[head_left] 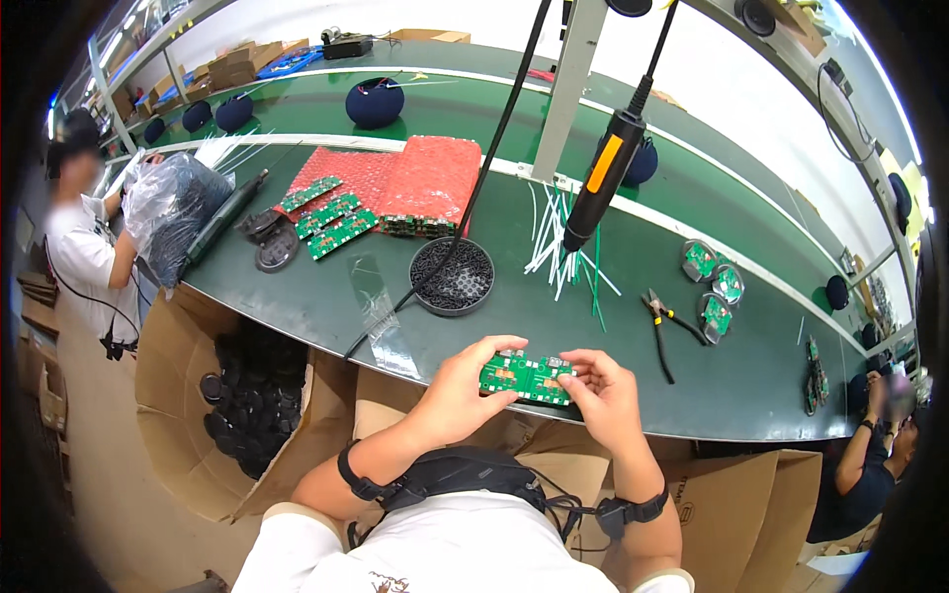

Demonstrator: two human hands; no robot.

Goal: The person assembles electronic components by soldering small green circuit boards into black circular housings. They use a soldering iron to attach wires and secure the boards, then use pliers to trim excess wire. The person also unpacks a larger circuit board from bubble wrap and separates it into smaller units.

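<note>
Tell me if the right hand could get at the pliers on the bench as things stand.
Probably yes, once freed. The right hand and left hand both hold the green circuit board. The pliers lie just beyond on the green bench, with nothing lying between.

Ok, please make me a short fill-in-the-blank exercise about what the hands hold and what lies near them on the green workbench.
1. Both the left hand and the right hand hold one flat ____ circuit board.
2. The round black tray lies on the green workbench, to the ____ of the pliers.
3. The black and ____ power screwdriver hangs above the white cable ties.

Missing words: green; left; orange
</note>
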